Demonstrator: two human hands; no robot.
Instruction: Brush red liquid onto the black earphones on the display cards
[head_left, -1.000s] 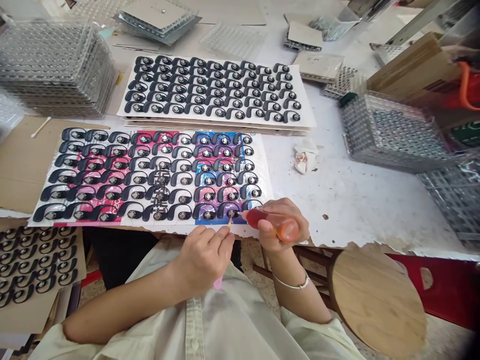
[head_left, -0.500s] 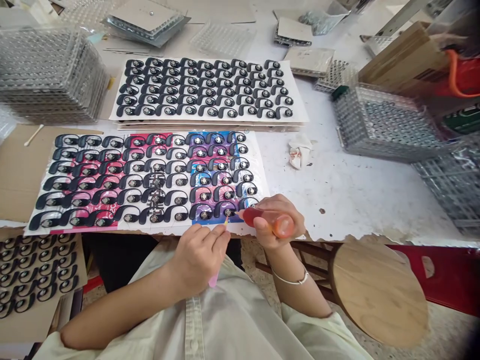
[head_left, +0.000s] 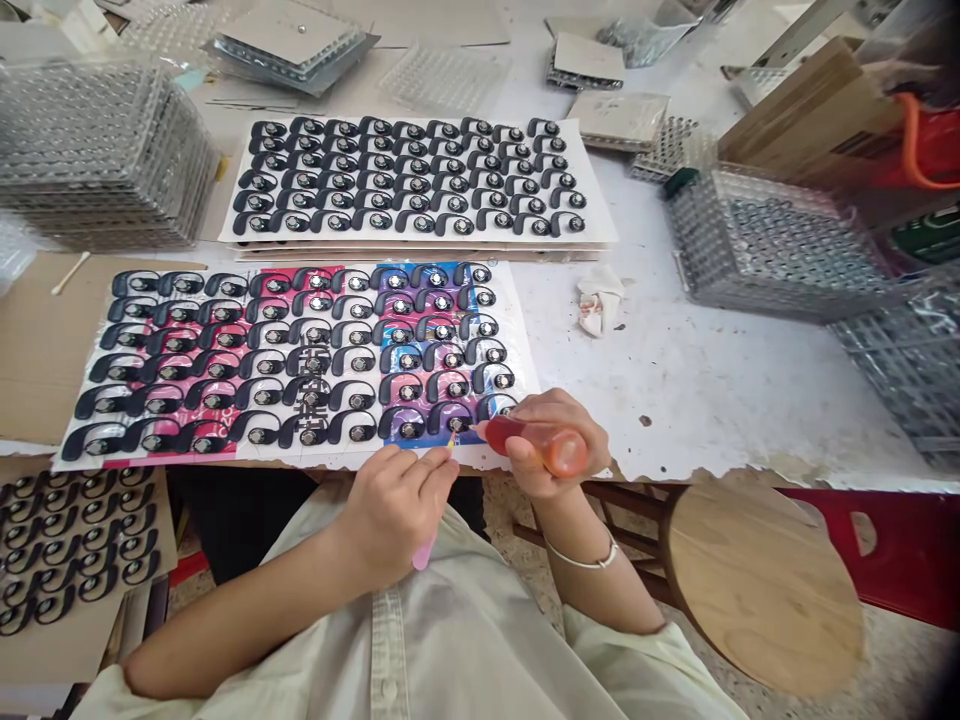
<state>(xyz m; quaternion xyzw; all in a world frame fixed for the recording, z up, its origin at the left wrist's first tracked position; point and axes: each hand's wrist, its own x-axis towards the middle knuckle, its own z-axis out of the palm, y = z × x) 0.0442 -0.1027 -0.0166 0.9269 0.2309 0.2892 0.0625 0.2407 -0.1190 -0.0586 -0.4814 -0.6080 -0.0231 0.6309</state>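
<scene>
My left hand (head_left: 394,515) is closed around a slim pink-handled tool (head_left: 424,552). Its pale yellow point meets the near row of the parts, by a black ear-hook earphone part (head_left: 456,424). My right hand (head_left: 581,425) grips a squeeze bottle (head_left: 529,442) of red-orange liquid, lying sideways with its thin nozzle aimed left at that same part. Rows of black curved parts with round metal centres lie on a printed plastic-covered board (head_left: 517,310). My right hand partly hides the nearest right-hand part.
Behind lies a second board (head_left: 592,215) of similar parts. Stacked clear trays (head_left: 97,150) stand left, and more trays (head_left: 795,250) right. A crumpled tissue (head_left: 600,300) and a cotton swab (head_left: 71,273) lie on the table. A wooden stool (head_left: 765,590) stands below the table edge.
Both hands stay almost in place. The pink handle's lower end has shifted slightly to the left, while the bottle stays at the same part.
</scene>
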